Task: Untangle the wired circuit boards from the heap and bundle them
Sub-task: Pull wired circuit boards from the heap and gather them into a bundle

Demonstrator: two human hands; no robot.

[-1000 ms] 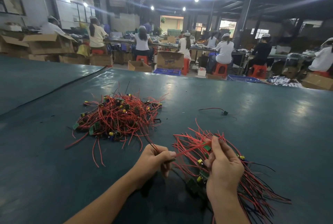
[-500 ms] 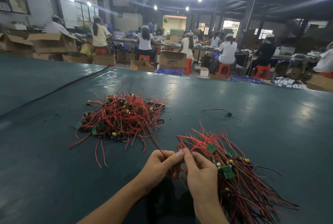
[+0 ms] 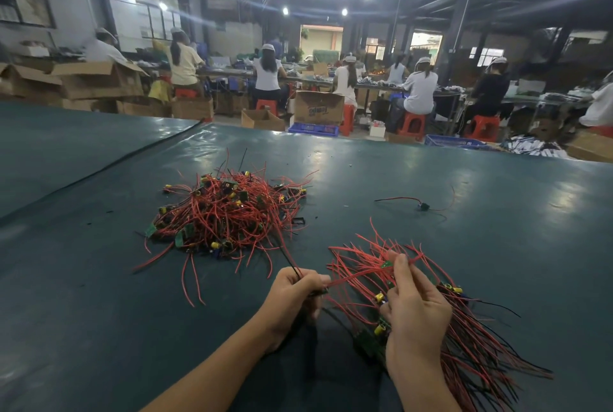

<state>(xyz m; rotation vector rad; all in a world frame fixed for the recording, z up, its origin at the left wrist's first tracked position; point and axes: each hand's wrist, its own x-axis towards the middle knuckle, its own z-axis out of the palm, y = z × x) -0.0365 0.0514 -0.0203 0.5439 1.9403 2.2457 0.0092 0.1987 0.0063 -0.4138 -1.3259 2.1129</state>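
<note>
**Near:** your left hand [image 3: 295, 292] clenched on red wire stretched across to your right hand [image 3: 414, 308]; thin black wire sticks up from fist. Your right hand pinches wire's other end, lower fingers curled round sorted bundle of red-wired green circuit boards [image 3: 471, 355], fanned on dark green table covering [image 3: 99, 312].
**Middle:** tangled heap of red-wired boards with yellow capacitors [image 3: 229, 212] beyond left hand; single loose wired part [image 3: 423, 206] lies well right.
**Far:** brown cardboard box [image 3: 318, 109], blue print unreadable.

The left hand [image 3: 292, 295] and right hand [image 3: 414, 312] are bare. The left forearm [image 3: 215, 368] and right forearm [image 3: 421, 388] are uncovered.
</note>
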